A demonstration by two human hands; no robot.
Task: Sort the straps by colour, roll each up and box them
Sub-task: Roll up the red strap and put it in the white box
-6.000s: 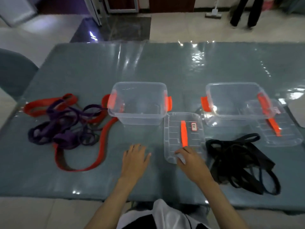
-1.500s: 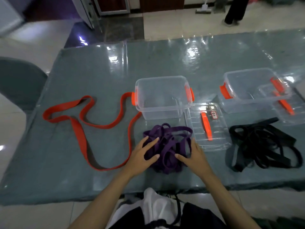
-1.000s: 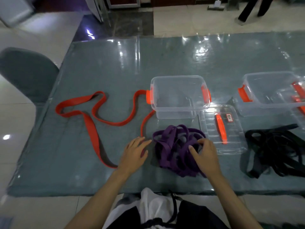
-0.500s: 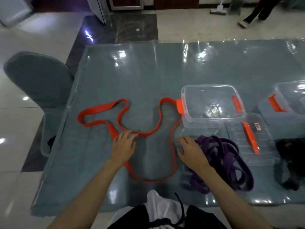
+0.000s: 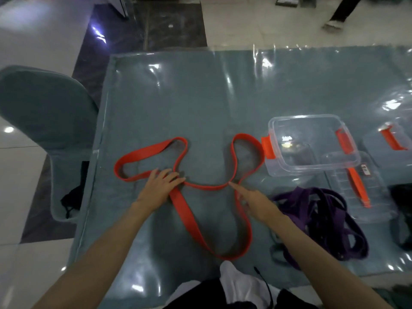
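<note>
A long red strap lies in big loops on the grey-blue table. The table has a shiny clear cover on it. The left hand lies flat on the strap where two parts of it cross, with the fingers straight and spread. The right hand points one long finger at the strap, and the tip touches a bend in it. I cannot tell how its other fingers lie, and it holds nothing.

Just to the right of that hand sits a messy pile of purple straps. The right arm lies over the near edge of the pile. A little bit of black strap shows at the right edge.

One loop of the red strap goes right up to a clear box with orange clips on its sides. The box is open. Its clear lid, with an orange handle, lies flat on the table in front of it, and the box sits on the lid's far edge. A second clear box peeks in further right.

A grey chair stands at the left end of the table. Far off on the tiled floor I can see another person's leg.
</note>
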